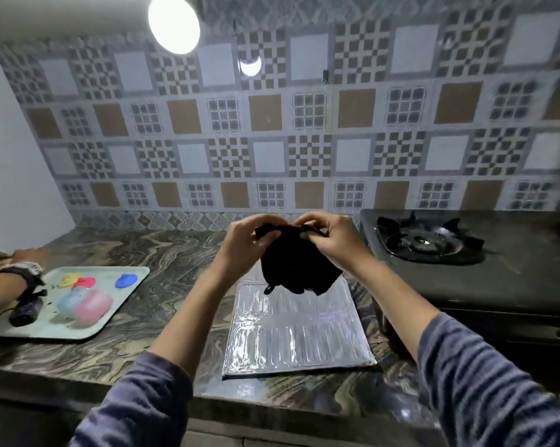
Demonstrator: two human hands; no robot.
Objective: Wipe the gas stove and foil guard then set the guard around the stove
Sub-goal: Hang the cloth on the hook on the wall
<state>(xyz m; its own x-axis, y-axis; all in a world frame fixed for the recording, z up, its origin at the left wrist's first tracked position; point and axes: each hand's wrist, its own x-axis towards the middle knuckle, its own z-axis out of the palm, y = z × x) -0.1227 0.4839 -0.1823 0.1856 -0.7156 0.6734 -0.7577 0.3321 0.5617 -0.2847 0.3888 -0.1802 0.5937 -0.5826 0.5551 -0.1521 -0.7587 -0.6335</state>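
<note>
A black cloth (pixel 296 269) hangs in the air above the counter, held by its top edge. My left hand (pixel 249 240) pinches its left corner and my right hand (pixel 327 237) pinches its right corner. Below the cloth the silver foil guard (pixel 294 333) lies folded flat on the marbled counter (pixel 162 253). The black gas stove (pixel 465 285) stands to the right of the guard, its burner and pan support (pixel 428 240) at the back.
A pale tray (pixel 123 304) at the left holds small coloured plastic pieces and a dark object. Another person's hand (pixel 24 262) with a wristwatch reaches over the tray's left end. A patterned tiled wall (pixel 272 140) stands behind the counter.
</note>
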